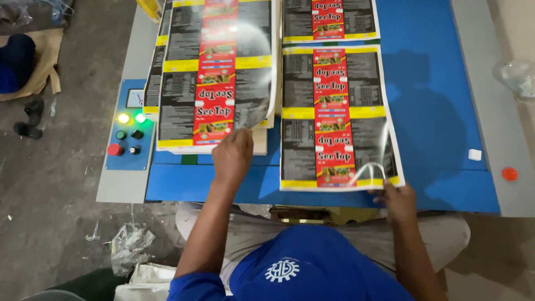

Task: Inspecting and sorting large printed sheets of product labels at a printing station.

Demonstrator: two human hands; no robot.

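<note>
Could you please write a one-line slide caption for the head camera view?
Left hand lifts a glossy printed sheet off a stack while right hand holds another sheet's corner on the blue table.

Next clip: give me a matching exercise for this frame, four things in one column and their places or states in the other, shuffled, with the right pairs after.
Things:
1. left hand
2. right hand
3. red round cap
4. control panel

Places or states:
A. on the grey strip at the table's right edge
B. lifting a glossy printed sheet off the stack
C. left of the blue table, with yellow and green lamps lit
D. at the near corner of the flat printed sheet

Pairs: 1-B, 2-D, 3-A, 4-C
</note>
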